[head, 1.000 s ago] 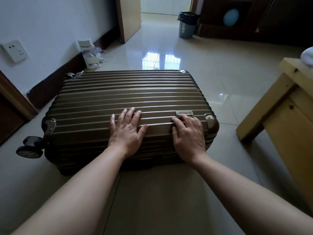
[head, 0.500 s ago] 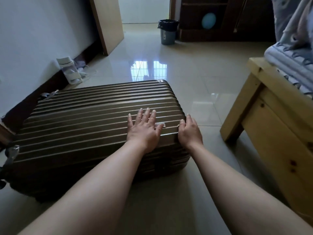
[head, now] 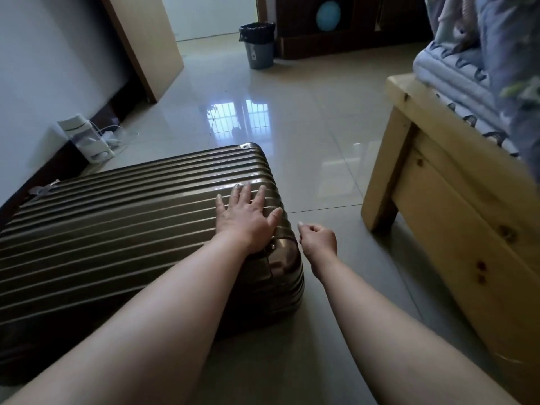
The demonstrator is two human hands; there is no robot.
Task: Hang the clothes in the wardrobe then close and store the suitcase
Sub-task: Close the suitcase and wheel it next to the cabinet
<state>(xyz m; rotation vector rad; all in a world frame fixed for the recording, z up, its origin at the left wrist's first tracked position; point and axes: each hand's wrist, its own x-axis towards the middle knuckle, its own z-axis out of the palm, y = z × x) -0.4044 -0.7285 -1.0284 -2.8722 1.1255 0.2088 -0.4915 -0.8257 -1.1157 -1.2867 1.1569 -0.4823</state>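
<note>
We see the bronze, ribbed hard-shell suitcase (head: pixel 131 229) lying flat and closed on the tiled floor (head: pixel 321 147), its long axis and ribs running left to right. The left grip (head: pixel 248 217) rests flat on its right end, fingers spread; the right grip (head: pixel 318 241) hovers just beside it, fingers curled on nothing, near the wooden bed frame (head: pixel 438 206)
</note>
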